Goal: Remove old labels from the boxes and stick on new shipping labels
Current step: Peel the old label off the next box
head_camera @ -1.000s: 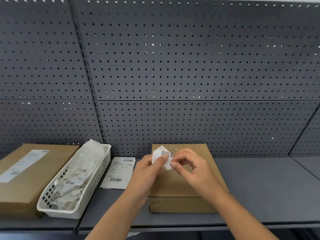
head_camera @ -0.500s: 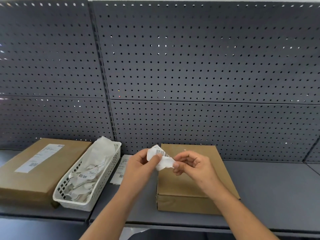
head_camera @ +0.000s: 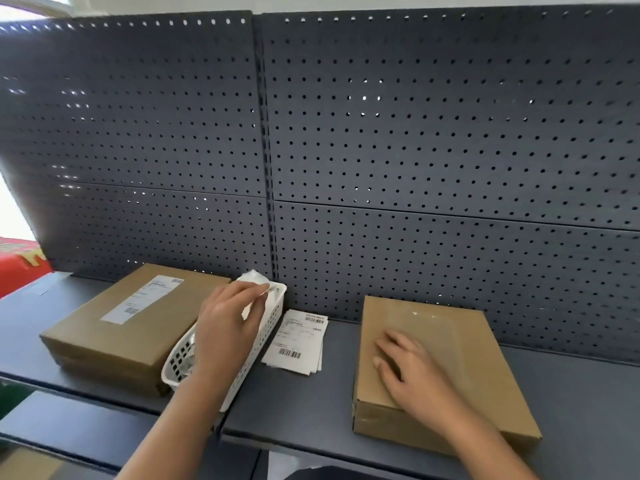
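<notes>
My left hand (head_camera: 228, 327) hovers over the white basket (head_camera: 266, 334) of peeled label scraps. A white bit of the old label (head_camera: 248, 311) shows under its fingers, seemingly pinched against the thumb. On the right, my right hand (head_camera: 412, 372) lies flat with straight fingers on a bare brown box (head_camera: 436, 327), whose top shows only a faint mark where a label was. A loose stack of new shipping labels (head_camera: 298, 341) lies on the shelf between basket and box. At the left, a second brown box (head_camera: 114, 327) carries a white label (head_camera: 145, 299).
A dark perforated back panel (head_camera: 415, 133) rises right behind the shelf (head_camera: 311, 403). A lower shelf edge (head_camera: 69, 424) shows at the bottom left. Something red (head_camera: 17, 268) sits beyond the shelf's left end.
My left hand carried the peeled label left from above the right box to over the basket. My right hand let go of it and dropped flat onto the box. The view swung left.
</notes>
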Demonstrator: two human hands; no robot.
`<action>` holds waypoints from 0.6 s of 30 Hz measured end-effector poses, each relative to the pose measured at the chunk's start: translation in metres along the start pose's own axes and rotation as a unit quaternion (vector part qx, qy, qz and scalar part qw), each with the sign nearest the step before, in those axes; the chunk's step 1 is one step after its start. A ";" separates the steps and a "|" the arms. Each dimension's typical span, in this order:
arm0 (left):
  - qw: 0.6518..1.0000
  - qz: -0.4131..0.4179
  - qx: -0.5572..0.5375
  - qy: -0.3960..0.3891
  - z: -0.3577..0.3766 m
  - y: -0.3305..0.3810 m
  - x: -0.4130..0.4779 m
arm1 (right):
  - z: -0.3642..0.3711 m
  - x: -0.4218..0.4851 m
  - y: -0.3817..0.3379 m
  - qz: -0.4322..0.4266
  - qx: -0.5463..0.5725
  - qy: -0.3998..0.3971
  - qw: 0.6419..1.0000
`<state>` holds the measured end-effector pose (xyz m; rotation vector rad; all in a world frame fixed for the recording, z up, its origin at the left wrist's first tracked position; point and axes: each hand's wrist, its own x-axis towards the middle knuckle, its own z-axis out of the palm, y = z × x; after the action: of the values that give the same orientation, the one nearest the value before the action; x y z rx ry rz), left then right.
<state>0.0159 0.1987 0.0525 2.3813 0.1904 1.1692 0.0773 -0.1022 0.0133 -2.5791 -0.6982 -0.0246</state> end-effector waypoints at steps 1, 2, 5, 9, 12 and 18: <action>0.998 0.023 0.053 0.003 0.001 -0.011 0.000 | 0.001 0.001 0.001 -0.001 -0.009 -0.002 1.000; 0.995 0.034 0.096 0.001 0.002 -0.020 0.000 | 0.002 0.001 0.002 -0.001 -0.017 -0.001 1.000; 0.984 0.053 0.171 -0.022 0.002 -0.039 -0.001 | 0.004 0.002 0.003 -0.007 -0.039 0.011 0.999; 0.962 0.015 0.248 -0.114 0.002 -0.062 -0.003 | 0.005 0.003 0.002 -0.013 -0.050 0.011 0.999; 0.947 0.011 0.237 -0.219 0.001 -0.072 -0.001 | 0.006 0.003 0.002 -0.012 -0.045 0.009 0.999; 0.873 -0.064 0.250 -0.414 0.005 -0.077 0.002 | 0.004 0.000 0.000 -0.013 -0.044 0.014 0.999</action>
<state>0.0273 0.2652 0.0144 3.0225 0.3782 -0.0603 0.0772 -0.1004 0.0100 -2.6479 -0.7370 -0.1015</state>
